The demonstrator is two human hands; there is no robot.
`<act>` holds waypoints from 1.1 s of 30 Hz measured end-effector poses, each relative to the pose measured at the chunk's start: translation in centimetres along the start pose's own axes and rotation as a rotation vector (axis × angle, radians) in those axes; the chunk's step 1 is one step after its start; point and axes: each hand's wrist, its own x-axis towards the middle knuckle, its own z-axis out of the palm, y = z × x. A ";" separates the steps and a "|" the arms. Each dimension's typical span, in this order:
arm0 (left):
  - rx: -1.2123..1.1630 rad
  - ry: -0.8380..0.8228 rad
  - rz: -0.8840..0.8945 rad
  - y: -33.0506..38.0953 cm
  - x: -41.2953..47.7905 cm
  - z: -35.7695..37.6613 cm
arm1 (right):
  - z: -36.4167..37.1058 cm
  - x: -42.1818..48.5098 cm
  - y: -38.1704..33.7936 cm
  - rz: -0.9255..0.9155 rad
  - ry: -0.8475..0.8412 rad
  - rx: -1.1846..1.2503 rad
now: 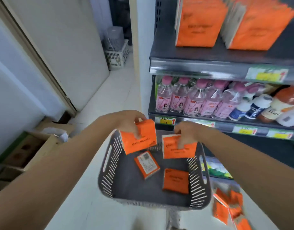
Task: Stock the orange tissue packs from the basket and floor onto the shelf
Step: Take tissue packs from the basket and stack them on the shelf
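Note:
My left hand [128, 122] grips one orange tissue pack [139, 138] above the far left corner of the grey slatted basket [113, 190]. My right hand [187, 132] grips a second orange pack [178, 149] over the basket's far right side. Two more orange packs lie flat on the basket's bottom: one tilted with its printed side up [147, 165], one plain [176, 180]. Several orange packs [227, 208] lie heaped on the floor right of the basket. On the top shelf [197, 63] stand rows of orange packs [199, 22].
Pink-capped bottles [179, 97] and other bottles fill the shelf below. An open cardboard box [26, 151] stands on the floor at left. A white crate [117, 55] sits in the doorway behind. The white floor runs between the wall and the shelving.

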 end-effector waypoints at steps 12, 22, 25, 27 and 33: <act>-0.209 0.214 0.494 13.0 -9.5 -11.1 | -12.8 -17.8 1.3 0.189 0.433 -0.015; -0.271 0.370 0.612 25.6 -7.8 -16.9 | -20.2 -25.8 11.4 0.303 0.728 -0.028; -0.301 0.372 0.587 30.1 -4.8 -17.9 | -22.0 -26.0 15.7 0.340 0.743 -0.027; -0.365 0.435 0.577 32.8 -2.0 -19.1 | -23.3 -25.8 18.8 0.356 0.736 -0.021; -0.798 0.539 0.460 39.0 7.2 -23.5 | -27.4 -24.3 29.1 0.419 0.760 -0.065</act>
